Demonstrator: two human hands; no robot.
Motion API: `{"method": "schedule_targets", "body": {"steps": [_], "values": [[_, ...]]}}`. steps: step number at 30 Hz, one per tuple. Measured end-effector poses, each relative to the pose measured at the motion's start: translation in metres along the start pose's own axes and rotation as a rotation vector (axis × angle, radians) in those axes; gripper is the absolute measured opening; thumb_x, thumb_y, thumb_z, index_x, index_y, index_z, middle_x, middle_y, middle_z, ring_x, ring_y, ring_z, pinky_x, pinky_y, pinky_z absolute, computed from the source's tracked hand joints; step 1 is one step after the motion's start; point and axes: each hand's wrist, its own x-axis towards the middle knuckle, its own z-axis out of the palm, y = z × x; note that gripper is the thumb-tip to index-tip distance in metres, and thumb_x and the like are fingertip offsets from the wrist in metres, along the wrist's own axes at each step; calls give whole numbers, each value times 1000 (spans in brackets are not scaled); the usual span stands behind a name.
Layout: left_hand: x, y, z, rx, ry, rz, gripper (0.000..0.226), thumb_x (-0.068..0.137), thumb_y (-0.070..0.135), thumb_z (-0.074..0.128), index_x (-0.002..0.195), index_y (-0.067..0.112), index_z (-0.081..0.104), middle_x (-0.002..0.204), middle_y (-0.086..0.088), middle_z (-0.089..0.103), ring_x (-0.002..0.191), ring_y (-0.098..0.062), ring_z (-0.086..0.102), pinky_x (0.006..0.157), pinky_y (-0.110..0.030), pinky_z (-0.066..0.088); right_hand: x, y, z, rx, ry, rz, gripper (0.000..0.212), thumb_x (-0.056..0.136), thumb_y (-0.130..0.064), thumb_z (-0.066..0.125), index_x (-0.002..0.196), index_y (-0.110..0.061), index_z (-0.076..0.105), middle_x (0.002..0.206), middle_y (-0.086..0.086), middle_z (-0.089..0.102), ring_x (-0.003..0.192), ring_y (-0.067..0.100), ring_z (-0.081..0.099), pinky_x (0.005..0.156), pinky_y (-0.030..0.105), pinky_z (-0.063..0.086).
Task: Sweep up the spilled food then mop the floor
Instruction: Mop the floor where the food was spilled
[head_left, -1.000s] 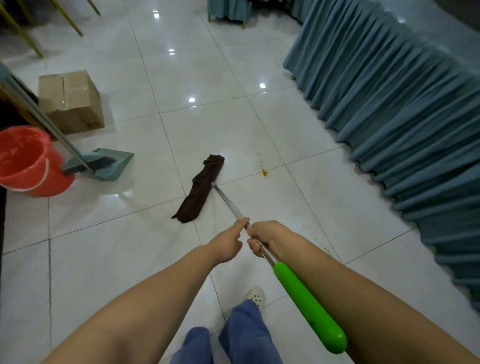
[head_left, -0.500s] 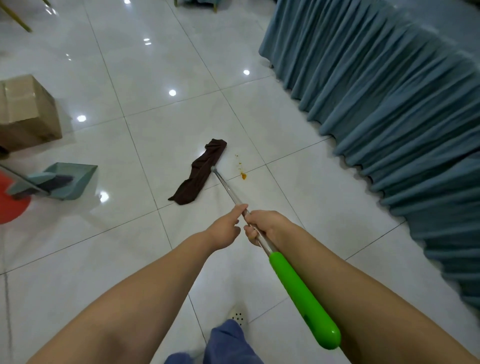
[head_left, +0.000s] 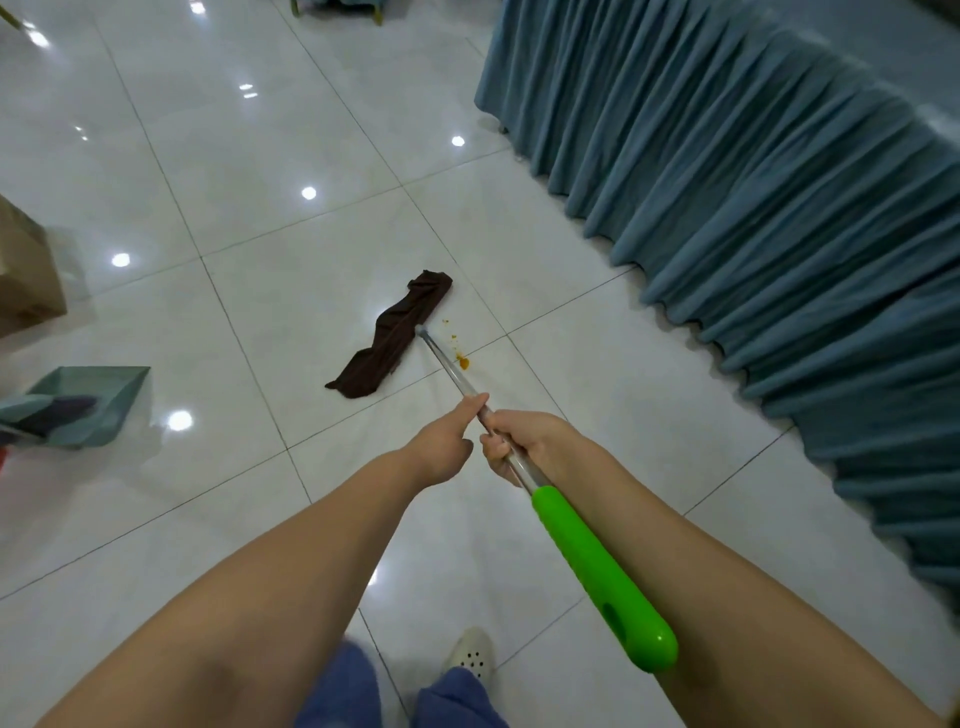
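I hold a mop by its metal pole (head_left: 451, 366), which ends in a green grip (head_left: 602, 577) near my right forearm. My left hand (head_left: 447, 441) grips the pole further down, thumb laid along it. My right hand (head_left: 519, 444) grips the pole just above the green grip. The mop's dark brown cloth head (head_left: 395, 335) lies flat on the white tiled floor (head_left: 260, 156). Just right of the cloth, an orange food stain (head_left: 461, 361) with a few small specks sits on a tile seam.
A long table draped in pleated blue cloth (head_left: 753, 182) runs along the right. At the left edge stand a teal dustpan with a brush (head_left: 88, 402) and a cardboard box (head_left: 26, 275). My feet show at the bottom, one in a white clog (head_left: 470, 657).
The view has swung right: the red bucket has left the frame and the box and dustpan have slid to the left edge. The mop head now lies close beside the orange stain. Both hands keep their grip.
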Motion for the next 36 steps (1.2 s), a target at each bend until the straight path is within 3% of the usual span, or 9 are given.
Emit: {"method": "schedule_targets", "body": {"steps": [3,7,12,22,28,36], "values": [[-3,-9,-7,53,12,39,69,90,-4,37,148,31,23,152,-6,32,136,-24,37,103,-25,33,0,8,5,37,1,14,8,94,-3,46,90,-8,50,49,8,46,24,11,36,30,9,32],[-8,-25,-25,152,36,155,64,86,-9,40,143,19,37,150,-4,36,138,-19,33,113,-24,23,-9,23,23,130,23,20,19,95,-4,47,77,-8,47,64,9,43,24,12,38,31,8,34],[-19,-45,-56,256,-40,249,53,87,-5,43,136,15,45,140,-6,39,129,-21,41,109,-28,32,-21,47,65,217,60,4,17,95,-2,42,80,-10,47,67,8,40,22,11,37,32,7,32],[-68,-88,-86,306,-200,305,53,88,-1,48,136,21,42,148,-1,34,136,-19,36,113,-28,29,-38,106,130,334,146,12,16,93,-4,47,78,-5,50,64,9,43,26,10,37,31,11,33],[-94,-96,-73,338,-255,316,54,86,4,57,136,21,43,148,-3,35,136,-18,36,113,-30,30,-54,143,129,367,178,63,24,95,-10,51,72,-3,48,63,8,44,22,9,34,29,11,33],[-134,-101,-45,339,-261,355,52,83,3,63,131,18,48,140,-6,42,132,-20,40,110,-29,34,-66,193,114,527,133,37,21,92,-4,50,71,-5,47,64,6,40,21,11,35,28,10,32]]}}
